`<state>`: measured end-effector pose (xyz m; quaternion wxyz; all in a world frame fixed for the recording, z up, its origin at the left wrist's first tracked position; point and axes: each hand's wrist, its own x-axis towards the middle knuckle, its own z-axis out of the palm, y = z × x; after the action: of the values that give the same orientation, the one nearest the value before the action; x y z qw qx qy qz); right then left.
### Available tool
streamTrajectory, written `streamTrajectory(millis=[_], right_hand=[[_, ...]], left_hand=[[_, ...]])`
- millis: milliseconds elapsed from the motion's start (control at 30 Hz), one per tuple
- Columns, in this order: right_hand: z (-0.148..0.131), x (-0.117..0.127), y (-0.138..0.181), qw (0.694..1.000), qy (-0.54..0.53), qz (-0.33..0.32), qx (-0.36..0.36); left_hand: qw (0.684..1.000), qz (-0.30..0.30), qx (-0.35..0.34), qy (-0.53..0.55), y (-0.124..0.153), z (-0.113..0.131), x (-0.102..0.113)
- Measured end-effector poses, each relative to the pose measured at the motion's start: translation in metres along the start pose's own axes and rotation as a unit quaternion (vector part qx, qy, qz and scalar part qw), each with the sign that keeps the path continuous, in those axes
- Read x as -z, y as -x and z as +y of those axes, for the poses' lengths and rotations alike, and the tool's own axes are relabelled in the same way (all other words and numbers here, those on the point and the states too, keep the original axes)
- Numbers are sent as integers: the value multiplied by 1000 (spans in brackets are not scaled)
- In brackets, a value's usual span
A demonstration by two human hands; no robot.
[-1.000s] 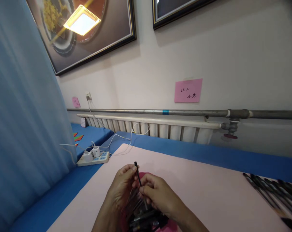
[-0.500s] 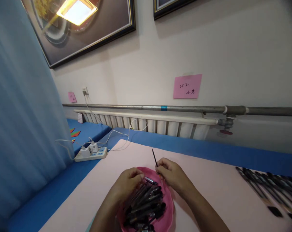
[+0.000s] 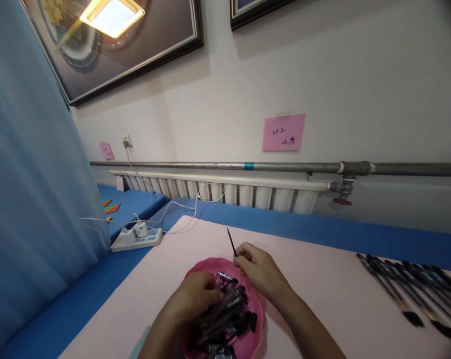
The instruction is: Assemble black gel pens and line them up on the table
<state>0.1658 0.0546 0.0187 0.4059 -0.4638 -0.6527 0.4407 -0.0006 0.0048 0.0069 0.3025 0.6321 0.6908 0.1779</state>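
A pink dish [image 3: 260, 316] lies on the pink mat [image 3: 322, 299] at the bottom centre, filled with several dark pens [image 3: 228, 314]. My left hand [image 3: 195, 299] rests curled on the pile of pens at the dish's left side; whether it grips one is hidden. My right hand [image 3: 257, 269] sits just behind the dish, pinched on a thin black pen refill [image 3: 231, 242] that points up and away.
A row of several black pens [image 3: 408, 289] lies on the mat at the right. A white power strip [image 3: 135, 241] with chargers and cables sits on the blue cloth [image 3: 322, 234] at the left. Behind are a radiator [image 3: 225, 192], a pipe and a blue curtain [image 3: 31, 199].
My hands have parted: the right one carried the refill rightward and away from the left, which dropped onto the pens. The view tipped down, showing the dish.
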Motion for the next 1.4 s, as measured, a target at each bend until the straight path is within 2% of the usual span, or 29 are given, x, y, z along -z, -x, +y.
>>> streamTrajectory(millis=[100,200,433,767,967,1167,1233,1300,1400], right_hand=[[2,0,0,1000,7,3,9],[2,0,0,1000,12,3,16],[2,-2,0,1000,18,0,23],[-1,-4,2,999,24,0,26],[-2,-5,2,1000,13,-3,15],[-5,-4,2,999,-41,-13,6],[-7,-4,1,998,-67,-17,0],[-9,-3,0,993,-116,-14,-13],[-11,-2,-2,976,-216,7,-36]], left_hand=[[999,36,5,-1,-2,-3,7],[998,54,17,-36,-2,-2,5],[987,57,15,-147,0,13,-11],[984,31,23,-174,6,13,-5],[999,32,35,0,2,0,0],[986,0,37,160,1,-5,17],[959,-16,27,282,0,-5,19],[911,-36,7,410,0,-4,20],[857,-65,-11,512,0,-1,17]])
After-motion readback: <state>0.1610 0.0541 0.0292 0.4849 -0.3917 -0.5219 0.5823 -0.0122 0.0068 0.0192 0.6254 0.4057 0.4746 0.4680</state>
